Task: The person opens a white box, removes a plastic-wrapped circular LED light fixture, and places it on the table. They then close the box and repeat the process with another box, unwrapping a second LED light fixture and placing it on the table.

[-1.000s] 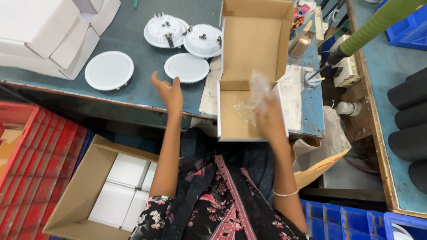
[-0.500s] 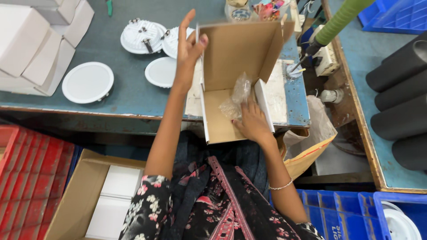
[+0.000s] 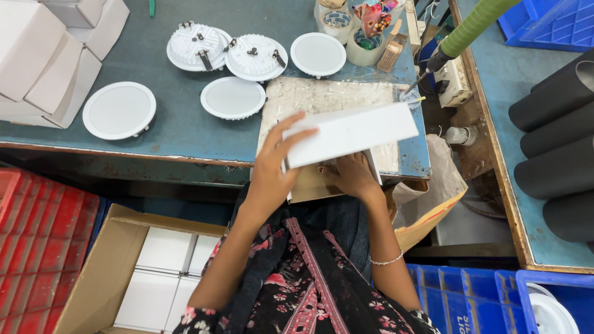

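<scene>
While the white box (image 3: 346, 133) rests at the near edge of the worktop (image 3: 173, 133), its lid flap lies folded over the top and the left hand (image 3: 272, 167) is spread flat on that flap, fingers wide, pressing it down. Tucked under the flap at the box's open front, the right hand (image 3: 352, 176) sits partly hidden — whether it pinches anything I cannot tell. To close the box well, it seems wise to hold the body steady from below and guide the flap's tab squarely into its slot, so the card does not crease.

Beneath the box lies a worn, tape-covered pad (image 3: 328, 99). Farther out on the worktop are round white lamp fittings (image 3: 234, 98) — some face up, two turned over with their spring clips showing. Folded white boxes (image 3: 43, 55) are stacked at the far left. Down by the person's knee, an open brown carton (image 3: 86, 272) holds closed white boxes in rows, with a red crate (image 3: 31, 235) just beside it
</scene>
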